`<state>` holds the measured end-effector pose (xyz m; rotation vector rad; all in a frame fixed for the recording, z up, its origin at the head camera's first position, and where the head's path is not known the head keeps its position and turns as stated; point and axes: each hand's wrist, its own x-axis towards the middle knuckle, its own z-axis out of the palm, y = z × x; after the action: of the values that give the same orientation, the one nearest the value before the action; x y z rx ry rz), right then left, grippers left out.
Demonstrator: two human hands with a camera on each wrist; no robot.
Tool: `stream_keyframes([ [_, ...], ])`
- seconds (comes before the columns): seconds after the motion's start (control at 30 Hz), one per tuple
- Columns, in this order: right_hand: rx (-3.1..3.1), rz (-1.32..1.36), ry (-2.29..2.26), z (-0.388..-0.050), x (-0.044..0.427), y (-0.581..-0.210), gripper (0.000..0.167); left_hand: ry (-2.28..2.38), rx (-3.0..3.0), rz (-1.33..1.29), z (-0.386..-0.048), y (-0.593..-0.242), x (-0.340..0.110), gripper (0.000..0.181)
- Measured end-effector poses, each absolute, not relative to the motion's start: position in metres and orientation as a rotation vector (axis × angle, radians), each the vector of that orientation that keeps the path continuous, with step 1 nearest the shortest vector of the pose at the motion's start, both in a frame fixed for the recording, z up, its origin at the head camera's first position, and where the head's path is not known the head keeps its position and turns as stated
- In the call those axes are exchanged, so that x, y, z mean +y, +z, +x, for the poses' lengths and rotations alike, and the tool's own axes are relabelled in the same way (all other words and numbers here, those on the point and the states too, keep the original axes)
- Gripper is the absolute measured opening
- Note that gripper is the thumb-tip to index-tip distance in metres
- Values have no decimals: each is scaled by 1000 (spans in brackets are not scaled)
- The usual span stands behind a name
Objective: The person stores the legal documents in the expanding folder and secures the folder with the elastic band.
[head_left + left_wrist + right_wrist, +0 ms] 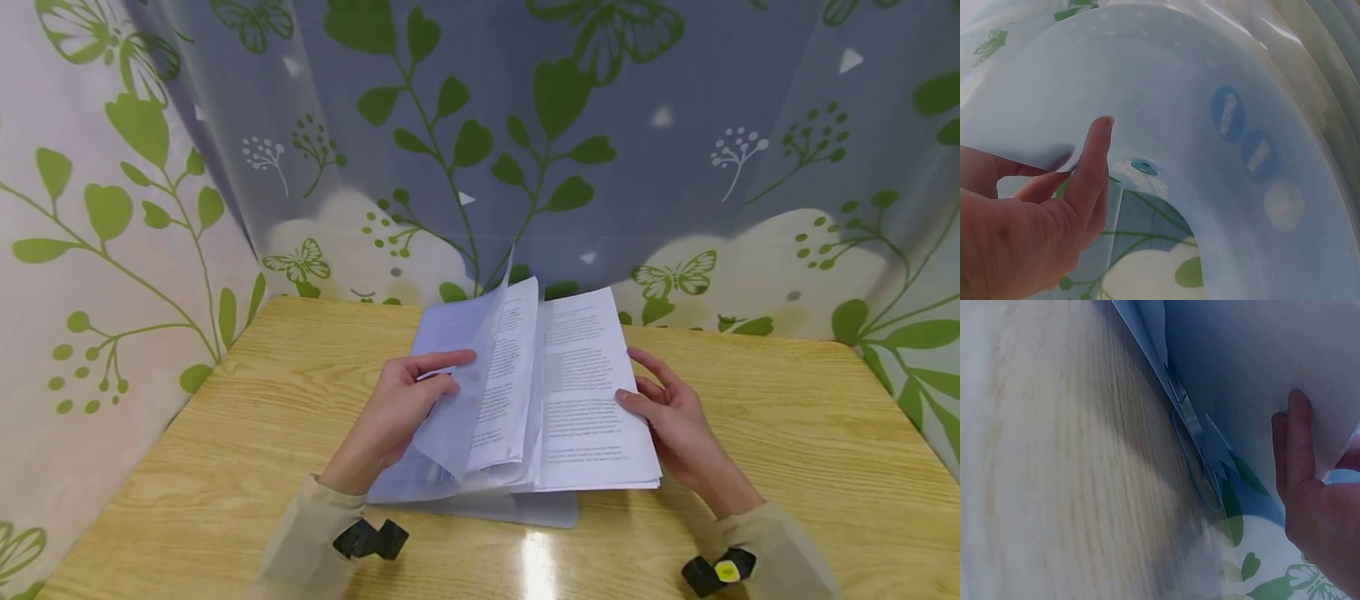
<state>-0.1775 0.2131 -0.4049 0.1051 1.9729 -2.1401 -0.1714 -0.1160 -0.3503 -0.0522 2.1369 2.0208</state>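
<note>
A translucent plastic document folder (pixel 457 321) stands spread on the table at the middle of the head view. My left hand (pixel 393 408) pinches its clear flap between thumb and fingers. Round blue stickers (pixel 1228 114) and a small snap button (pixel 1144 168) show on the plastic in the left wrist view. Printed papers (pixel 585 392) fan out beside the flap, with another bundle of sheets (pixel 506 367) leaning to the left. At the right edge of the papers, my right hand (pixel 682 425) holds them, thumb in front and fingers behind.
Beneath everything is a wood-grain table (pixel 262 433). A patterned curtain (pixel 645 167) with leaves and butterflies rises behind and at both sides. Each sleeved wrist wears a black device (pixel 367 539). In the right wrist view, a thin loop-shaped outline (pixel 1194 462) lies under the papers, its kind unclear.
</note>
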Motion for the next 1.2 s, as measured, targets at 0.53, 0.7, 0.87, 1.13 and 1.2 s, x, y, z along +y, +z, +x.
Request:
stream_keyframes([
  [0.53, 1956, 73, -2152, -177, 204, -410, 75, 2021, 2126, -49, -170, -351, -117, 44],
  [0.7, 1948, 69, -2151, -177, 201, -410, 74, 2020, 2129, -48, -171, -352, -118, 44],
  [0.87, 1934, 55, -2141, -176, 201, -410, 74, 2024, 2128, -42, -172, -353, -118, 45],
  [1.13, 1929, 8, -2111, -174, 203, -410, 68, 2028, 2114, -51, -172, -353, -118, 45],
  [1.2, 1924, 13, -2105, -174, 204, -411, 66, 2028, 2114, -57, -173, -354, -117, 45],
])
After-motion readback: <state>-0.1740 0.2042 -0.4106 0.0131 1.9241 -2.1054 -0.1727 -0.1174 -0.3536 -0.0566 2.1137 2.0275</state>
